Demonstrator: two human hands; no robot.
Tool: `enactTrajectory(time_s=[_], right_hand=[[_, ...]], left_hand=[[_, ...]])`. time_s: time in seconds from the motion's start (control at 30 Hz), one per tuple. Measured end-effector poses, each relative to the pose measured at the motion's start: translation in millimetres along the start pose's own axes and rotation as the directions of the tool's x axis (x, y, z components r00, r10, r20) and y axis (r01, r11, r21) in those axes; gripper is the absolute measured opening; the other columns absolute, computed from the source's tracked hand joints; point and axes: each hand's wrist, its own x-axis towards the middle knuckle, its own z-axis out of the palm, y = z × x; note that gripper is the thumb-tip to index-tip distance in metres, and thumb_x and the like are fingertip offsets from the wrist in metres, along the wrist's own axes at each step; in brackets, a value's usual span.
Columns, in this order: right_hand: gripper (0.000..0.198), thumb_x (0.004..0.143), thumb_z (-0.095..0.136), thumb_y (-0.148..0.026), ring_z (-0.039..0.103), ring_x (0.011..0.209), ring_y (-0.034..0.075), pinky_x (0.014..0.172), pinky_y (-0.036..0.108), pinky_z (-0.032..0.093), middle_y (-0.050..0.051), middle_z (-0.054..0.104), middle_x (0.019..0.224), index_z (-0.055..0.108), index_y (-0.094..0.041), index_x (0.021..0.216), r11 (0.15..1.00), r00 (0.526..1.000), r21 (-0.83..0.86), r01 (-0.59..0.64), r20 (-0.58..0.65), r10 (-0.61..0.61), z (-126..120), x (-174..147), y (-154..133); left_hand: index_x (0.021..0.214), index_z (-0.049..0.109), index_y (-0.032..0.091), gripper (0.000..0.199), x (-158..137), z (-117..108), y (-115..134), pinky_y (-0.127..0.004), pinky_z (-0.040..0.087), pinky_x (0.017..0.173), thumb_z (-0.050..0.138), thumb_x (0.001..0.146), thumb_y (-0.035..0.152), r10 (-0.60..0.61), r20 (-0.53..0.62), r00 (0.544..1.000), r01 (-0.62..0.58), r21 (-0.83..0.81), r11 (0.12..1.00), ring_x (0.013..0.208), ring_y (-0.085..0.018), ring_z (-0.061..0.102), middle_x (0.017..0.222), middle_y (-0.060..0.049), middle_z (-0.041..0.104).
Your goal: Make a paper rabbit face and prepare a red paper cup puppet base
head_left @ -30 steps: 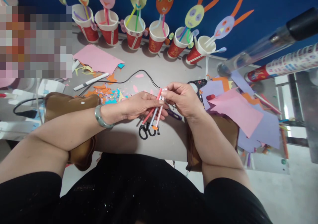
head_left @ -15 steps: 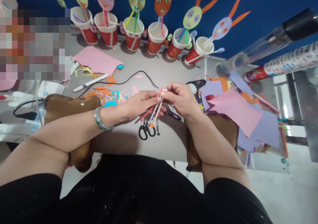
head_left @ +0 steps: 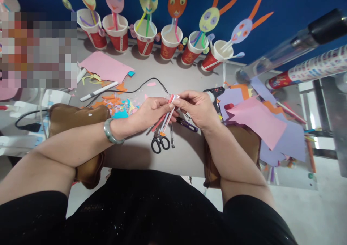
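A small bundle of red and pale drinking straws [head_left: 167, 121] is held between my two hands over the table. My left hand [head_left: 154, 112] wears a greenish bangle at the wrist and pinches the straws between thumb and fingers. From the other side, the thumb and fingers of my right hand [head_left: 195, 108] close on their upper ends. A bit of orange paper [head_left: 162, 134] shows by the lower ends. Just below lie black-handled scissors [head_left: 160, 144], blades partly hidden, and a clear pen [head_left: 172, 138]. A purple-handled tool [head_left: 189, 125] lies under my right hand.
Several red paper cups [head_left: 170, 49] with paper rabbit faces on straws line the back. Paper scraps [head_left: 119, 107] and a white marker [head_left: 99, 91] lie left; pink and purple sheets [head_left: 260, 120] lie right. A black cable [head_left: 146, 81] crosses the table. A clear tube [head_left: 279, 53] stands right.
The straws have shifted slightly up and left and sit closer together. My left fingers have moved up a little along them; my right hand stays at their upper ends.
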Motion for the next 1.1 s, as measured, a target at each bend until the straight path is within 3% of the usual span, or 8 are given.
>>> enactTrajectory(time_s=[0.23,0.43,0.53,0.83,1.1], right_hand=[[0.043,0.067,0.088,-0.057,0.044,0.053,0.007,0.047,0.023,0.035,-0.003,0.06,0.064,0.071,-0.018,0.078,0.999,0.999,-0.003,-0.045,0.025,0.045,-1.3,0.0,4.1],[0.043,0.071,0.087,-0.053,0.057,0.065,0.011,0.06,0.025,0.05,0.0,0.068,0.078,0.074,-0.02,0.094,0.994,0.989,-0.024,0.104,-0.107,-0.105,4.9,-3.7,7.0],[0.038,0.073,0.087,-0.051,0.059,0.066,0.011,0.062,0.027,0.052,0.0,0.069,0.079,0.073,-0.021,0.093,0.985,0.976,-0.073,0.154,-0.147,-0.163,6.8,-5.5,8.0],[0.041,0.071,0.087,-0.054,0.064,0.069,0.015,0.063,0.031,0.057,0.003,0.073,0.083,0.073,-0.021,0.09,0.993,0.988,-0.015,0.12,-0.099,-0.121,8.3,-5.8,7.9],[0.045,0.069,0.087,-0.058,0.062,0.067,0.014,0.061,0.03,0.057,0.0,0.069,0.081,0.066,-0.024,0.091,0.995,0.984,0.035,0.093,-0.154,-0.086,12.1,-6.7,10.9]], left_hand=[[0.098,0.071,0.008,0.024,-0.3,2.2,0.7,-0.022,0.061,0.063,0.067,0.097,0.032,0.007,-0.022,1.0,-0.006,0.008,1.0,0.065,-0.012,0.073,0.084,-0.009,0.078],[0.105,0.07,0.007,0.023,0.7,1.0,4.0,-0.021,0.06,0.06,0.062,0.099,0.028,-0.011,-0.013,1.0,0.011,0.007,1.0,0.066,-0.013,0.074,0.086,-0.01,0.079],[0.104,0.07,0.007,0.023,0.2,0.9,4.9,-0.021,0.06,0.06,0.061,0.1,0.028,0.001,-0.013,1.0,-0.001,-0.01,1.0,0.066,-0.013,0.074,0.085,-0.01,0.078],[0.097,0.07,0.009,0.029,-3.4,4.3,7.0,-0.021,0.059,0.057,0.064,0.098,0.038,0.002,-0.014,1.0,-0.002,0.005,1.0,0.059,-0.011,0.07,0.078,-0.006,0.075],[0.096,0.069,0.01,0.026,0.3,1.9,2.6,-0.021,0.062,0.067,0.063,0.099,0.036,0.033,-0.042,0.999,-0.035,-0.043,0.998,0.068,-0.012,0.074,0.083,-0.007,0.077]])
